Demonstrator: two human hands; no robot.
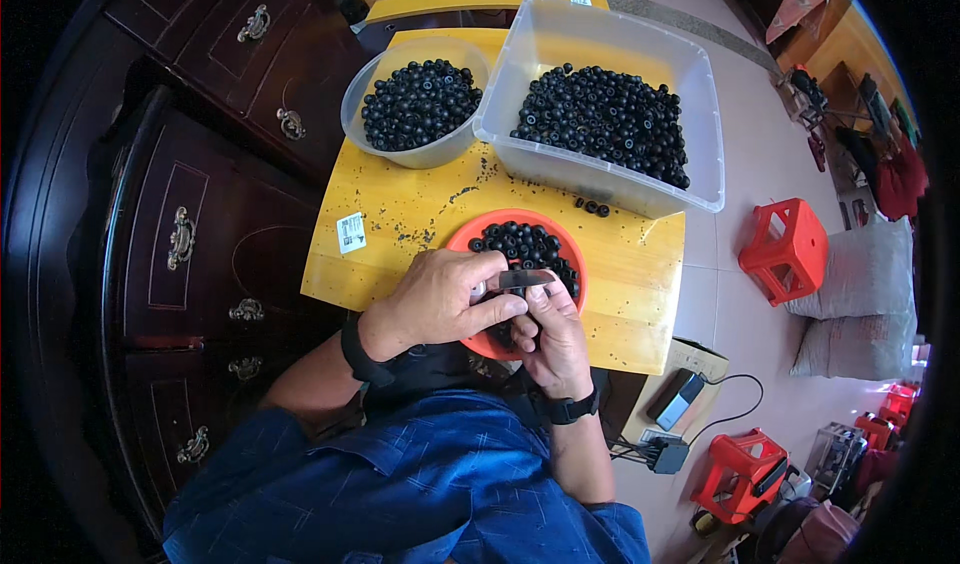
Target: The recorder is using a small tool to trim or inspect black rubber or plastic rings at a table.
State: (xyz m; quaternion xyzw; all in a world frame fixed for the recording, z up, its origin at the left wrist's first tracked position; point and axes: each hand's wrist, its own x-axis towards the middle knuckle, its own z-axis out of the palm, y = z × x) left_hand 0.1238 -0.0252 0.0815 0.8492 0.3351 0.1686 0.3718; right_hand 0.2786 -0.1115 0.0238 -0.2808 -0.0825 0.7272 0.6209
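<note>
My left hand [436,292] is closed around a small knife [524,278], its short, dark, shiny blade pointing right. Just right of it, my right hand [556,346] is curled, thumb and fingertips close against the blade. Whatever lies in the right fingers is mostly hidden; I cannot make it out. Both hands hover over the near part of a round orange-red bowl [582,254]. Small round black parts [520,242], some with a hole, fill the bowl and show beyond my hands.
On the yellow table [630,309] stand a round translucent tub [425,154] and a large clear bin [600,186], both holding many black parts. A few loose parts [592,207], black scraps and a white label [351,233] lie about. Dark drawers [180,264] flank the left; red stools [785,249] stand right.
</note>
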